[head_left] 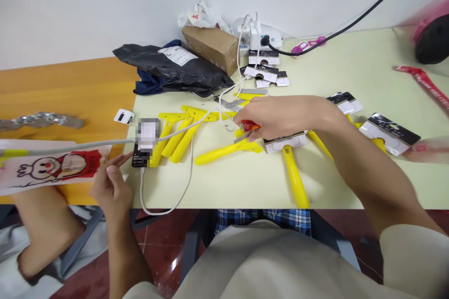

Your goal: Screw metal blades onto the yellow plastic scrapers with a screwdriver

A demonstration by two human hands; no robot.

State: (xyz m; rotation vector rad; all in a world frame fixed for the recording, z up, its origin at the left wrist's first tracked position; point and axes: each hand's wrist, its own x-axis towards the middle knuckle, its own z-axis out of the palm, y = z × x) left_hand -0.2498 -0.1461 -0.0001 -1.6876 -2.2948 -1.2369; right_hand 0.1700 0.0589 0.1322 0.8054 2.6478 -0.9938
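Observation:
My left hand (112, 187) rests by the left edge of a phone (142, 156), holding nothing. Its index finger is stretched out to the phone's side and the thumb stands apart; the screen is partly blurred out. My right hand (261, 114) is closed round a red-handled tool (249, 125), whose working end is hidden. Just under this hand lies a yellow scraper handle (224, 152), with a grey metal blade (242, 137) close to its head. Several more yellow scraper handles (182, 142) lie left of it. Nearer my right forearm is a scraper (294, 175) with a black-and-white card sleeve (286, 144) on its head.
White cables (191, 159) loop across the table. Behind are a black plastic parcel (175, 70), a cardboard box (212, 49), stacked card sleeves (261, 73) and a power strip (275, 37). More sleeved scrapers (389, 133) lie right. Another person's leg (49, 229) shows at left.

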